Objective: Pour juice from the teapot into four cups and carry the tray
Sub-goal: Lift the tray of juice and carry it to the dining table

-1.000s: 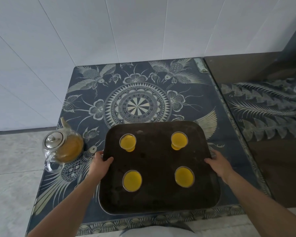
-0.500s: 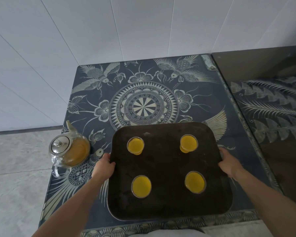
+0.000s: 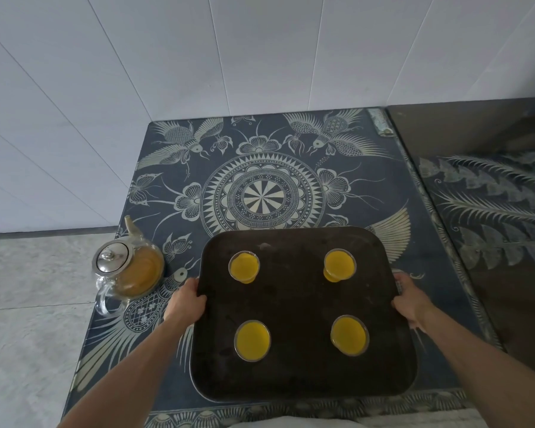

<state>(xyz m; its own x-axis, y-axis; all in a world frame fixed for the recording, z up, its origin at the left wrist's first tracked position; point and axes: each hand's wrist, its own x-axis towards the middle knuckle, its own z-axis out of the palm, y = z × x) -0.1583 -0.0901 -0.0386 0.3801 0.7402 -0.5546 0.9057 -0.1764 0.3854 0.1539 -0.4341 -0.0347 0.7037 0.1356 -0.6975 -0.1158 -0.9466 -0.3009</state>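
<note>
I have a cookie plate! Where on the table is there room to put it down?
The best spot is the far part of the table, over the round pattern, between the wall and the tray's far edge. The near half is crowded: the tray with four cups fills it, with a hand on each side. The teapot takes the left edge.

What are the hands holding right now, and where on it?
Both hands grip the dark tray: the left hand on its left edge, the right hand on its right edge. The teapot is untouched.

Patterned dark-blue table (image 3: 368, 193) — glass teapot (image 3: 130, 268), dark tray (image 3: 294, 307) on it
</note>
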